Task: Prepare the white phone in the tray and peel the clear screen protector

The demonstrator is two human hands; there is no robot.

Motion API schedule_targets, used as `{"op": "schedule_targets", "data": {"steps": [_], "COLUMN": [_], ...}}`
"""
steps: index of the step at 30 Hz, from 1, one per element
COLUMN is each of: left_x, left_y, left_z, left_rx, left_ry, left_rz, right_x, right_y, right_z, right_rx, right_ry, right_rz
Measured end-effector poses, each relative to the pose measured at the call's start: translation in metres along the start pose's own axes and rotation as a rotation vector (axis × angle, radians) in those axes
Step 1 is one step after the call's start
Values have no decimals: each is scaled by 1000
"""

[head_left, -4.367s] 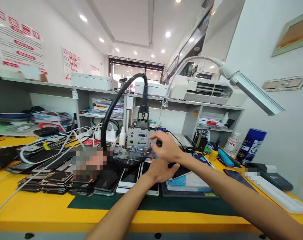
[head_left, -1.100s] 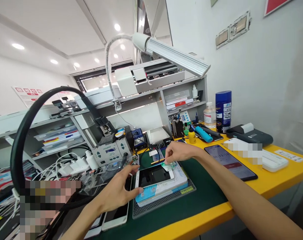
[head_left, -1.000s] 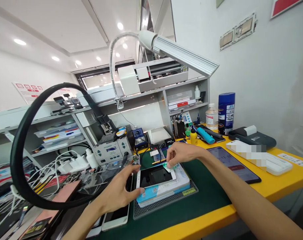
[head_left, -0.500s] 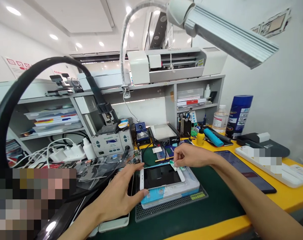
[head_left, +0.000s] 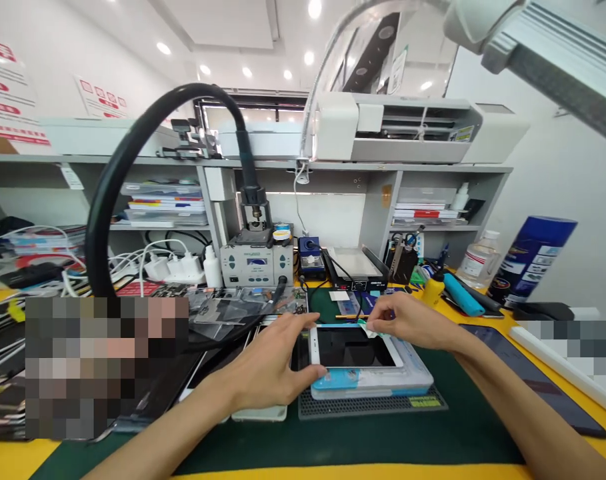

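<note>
A white-framed smartphone (head_left: 357, 347) with a dark screen lies face up on a blue-and-white flat box (head_left: 407, 377). Around the phone's left end, my left hand (head_left: 270, 360) has its thumb on the near corner and its fingers on the far one, steadying it. My right hand (head_left: 400, 320) pinches a small white-and-green wipe (head_left: 369, 329) against the screen's far edge, right of the middle. Beneath the box is a grey perforated pad (head_left: 367, 407) on the dark green mat (head_left: 383, 447).
Another phone lies partly under my left forearm. A large dark tablet-like device (head_left: 533, 380) lies to the right. Behind stand a rework station (head_left: 250, 265), a yellow bottle (head_left: 433, 290) and a blue spray can (head_left: 533, 260). A black hose (head_left: 103, 180) arches at left.
The view has turned left, so the scene sits further right. My right hand has slid the wipe leftward along the screen's far edge. My left hand keeps its place at the phone's left end.
</note>
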State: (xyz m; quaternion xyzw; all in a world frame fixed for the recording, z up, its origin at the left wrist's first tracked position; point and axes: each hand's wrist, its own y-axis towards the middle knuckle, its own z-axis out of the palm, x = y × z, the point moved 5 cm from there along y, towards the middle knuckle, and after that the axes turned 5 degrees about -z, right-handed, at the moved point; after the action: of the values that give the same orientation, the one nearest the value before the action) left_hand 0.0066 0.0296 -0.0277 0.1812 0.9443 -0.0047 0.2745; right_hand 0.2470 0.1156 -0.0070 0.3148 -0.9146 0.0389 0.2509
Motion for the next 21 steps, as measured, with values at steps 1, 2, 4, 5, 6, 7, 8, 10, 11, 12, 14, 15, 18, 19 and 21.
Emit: {"op": "schedule_targets", "data": {"steps": [1, 2, 4, 5, 6, 7, 8, 10, 11, 12, 14, 15, 18, 19, 21], "left_x": [1, 2, 2, 1, 0, -1, -2, -3, -3, -3, -3, -2, -2, -3, -4], "left_y": [0, -1, -2, -2, -3, -4, -4, -5, -5, -6, -6, -6, -6, -6, -7], "left_z": [0, 1, 0, -1, -1, -2, -3, -4, -4, -4, -4, -3, -3, -3, -4], "left_rx": [-5, -6, -13, -12, -11, -7, -2, 11, 13, 11, 10, 7, -16, -22, -22], "left_ry": [-6, -9, -18, -26, -37, -50, -62, -77, -81, -84, -86, -88, -99, -105, -115], "left_rz": [1, 1, 4, 9, 14, 19, 23, 27, 30, 32, 31, 29, 32, 36, 40], "right_x": [2, 5, 11, 15, 19, 24, 29, 38, 41, 44, 48, 50, 54, 56, 59], "right_y": [1, 2, 3, 3, 3, 3, 3, 4, 4, 5, 7, 8, 13, 15, 18], "right_z": [2, 4, 8, 10, 12, 14, 16, 21, 24, 28, 34, 37, 43, 44, 46], "right_rx": [-12, -25, -49, -60, -70, -80, -91, -109, -118, -125, -134, -138, -143, -146, -150], "right_ry": [-5, -16, -55, -77, -96, -112, -125, -142, -151, -160, -170, -170, -157, -154, -156], "right_rz": [-7, -12, -20, -23, -28, -35, -46, -79, -100, -123, -165, -179, -200, -202, -205]}}
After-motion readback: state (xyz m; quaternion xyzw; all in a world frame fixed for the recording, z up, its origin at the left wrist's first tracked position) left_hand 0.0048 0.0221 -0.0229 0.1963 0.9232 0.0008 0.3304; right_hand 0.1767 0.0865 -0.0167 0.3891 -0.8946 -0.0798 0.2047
